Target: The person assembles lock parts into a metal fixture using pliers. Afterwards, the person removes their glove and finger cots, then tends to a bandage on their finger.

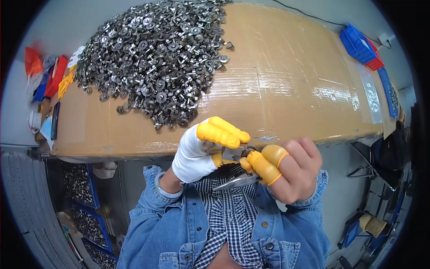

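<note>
Silvery tool [239,181], yellow-and-white glove [192,157], blue jacket [150,231], checked shirt [228,215] (black-and-white)

At the far right corner of your tabletop [291,80], you have one blue basket [357,45] beside a red bin [377,57]. A black cable [309,16] passes beyond the far edge. Near the right edge lies a clear plastic sheet [371,99]. At the left edge, you can see a red box [57,76] and a long dark object [55,121].

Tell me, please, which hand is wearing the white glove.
The left hand: its white glove has yellow fingers, whereas the right hand shows bare skin, with yellow covers on only some fingers.
</note>
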{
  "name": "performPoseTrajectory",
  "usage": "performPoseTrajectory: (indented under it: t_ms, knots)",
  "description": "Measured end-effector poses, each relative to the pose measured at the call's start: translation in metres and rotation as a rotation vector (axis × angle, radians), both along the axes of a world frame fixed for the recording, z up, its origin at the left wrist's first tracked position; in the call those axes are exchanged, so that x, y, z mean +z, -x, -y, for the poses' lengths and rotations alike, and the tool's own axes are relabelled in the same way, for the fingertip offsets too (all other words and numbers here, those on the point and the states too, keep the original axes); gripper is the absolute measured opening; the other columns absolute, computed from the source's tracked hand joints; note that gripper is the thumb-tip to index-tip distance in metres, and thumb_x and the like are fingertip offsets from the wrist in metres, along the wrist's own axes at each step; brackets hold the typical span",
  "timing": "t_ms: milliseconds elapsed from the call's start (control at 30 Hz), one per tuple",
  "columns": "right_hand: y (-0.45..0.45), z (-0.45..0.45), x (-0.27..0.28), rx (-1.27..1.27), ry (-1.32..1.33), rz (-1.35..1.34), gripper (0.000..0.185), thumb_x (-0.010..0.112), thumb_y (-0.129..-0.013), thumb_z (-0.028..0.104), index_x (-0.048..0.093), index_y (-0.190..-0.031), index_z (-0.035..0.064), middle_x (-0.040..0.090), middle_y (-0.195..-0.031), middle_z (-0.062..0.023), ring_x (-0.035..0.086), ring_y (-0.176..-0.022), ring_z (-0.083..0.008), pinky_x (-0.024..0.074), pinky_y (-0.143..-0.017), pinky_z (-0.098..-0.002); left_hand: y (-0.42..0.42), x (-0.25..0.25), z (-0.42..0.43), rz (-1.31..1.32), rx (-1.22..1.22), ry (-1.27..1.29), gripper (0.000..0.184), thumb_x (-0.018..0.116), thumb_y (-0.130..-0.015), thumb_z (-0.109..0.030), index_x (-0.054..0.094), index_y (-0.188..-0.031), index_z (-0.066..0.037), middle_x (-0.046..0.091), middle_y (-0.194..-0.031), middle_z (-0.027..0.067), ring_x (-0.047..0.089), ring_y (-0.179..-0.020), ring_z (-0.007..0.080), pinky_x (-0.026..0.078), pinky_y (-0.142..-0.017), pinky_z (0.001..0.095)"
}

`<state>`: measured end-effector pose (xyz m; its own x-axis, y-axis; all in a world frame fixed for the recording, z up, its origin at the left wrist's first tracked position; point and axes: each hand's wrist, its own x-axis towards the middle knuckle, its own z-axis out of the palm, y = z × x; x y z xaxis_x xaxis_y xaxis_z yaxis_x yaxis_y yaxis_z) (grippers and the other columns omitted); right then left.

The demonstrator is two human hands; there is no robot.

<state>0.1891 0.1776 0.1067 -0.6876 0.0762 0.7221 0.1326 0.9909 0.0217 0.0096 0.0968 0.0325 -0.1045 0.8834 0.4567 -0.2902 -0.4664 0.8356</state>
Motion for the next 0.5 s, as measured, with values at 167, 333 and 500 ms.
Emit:
performPoseTrajectory:
  t_ms: [167,333,500]
  knots:
    - [-0.002,0.0059,-0.0024,-0.021,-0.029,-0.032,0.022,0.069,-0.054,0.018,0.069,-0.074,0.0085,0.057,-0.069,0.0017,0.054,-0.061,-0.0127,0.0324,-0.052,-0.0254,-0.0048,0.0016,0.0017,0.032,0.0,0.007,0.024,0.074,-0.081,-0.001,0.059,-0.099,-0.005,0.063,-0.104,0.0199,0.066,-0.095,0.0268,0.056,-0.081,0.035]
    - [-0.0051,0.0051,-0.0048,-0.04,-0.038,-0.032,0.017,0.071,-0.057,0.018,0.067,-0.071,0.0087,0.058,-0.069,0.0011,0.055,-0.061,-0.0129,0.0322,-0.052,-0.0255,-0.0065,-0.0005,-0.0017,-0.007,-0.003,-0.003,0.024,0.074,-0.081,-0.001,0.059,-0.099,-0.006,0.064,-0.104,0.02,0.066,-0.094,0.0267,0.057,-0.08,0.0348]
    - [-0.0083,0.005,-0.0051,-0.049,-0.04,-0.022,0.015,0.073,-0.061,0.018,0.066,-0.07,0.0085,0.059,-0.069,0.0006,0.055,-0.06,-0.0128,0.0321,-0.051,-0.0256,-0.0071,-0.0005,-0.0041,-0.03,-0.023,-0.007,0.024,0.074,-0.081,-0.001,0.059,-0.1,-0.006,0.064,-0.105,0.0198,0.066,-0.094,0.0258,0.057,-0.08,0.0347]
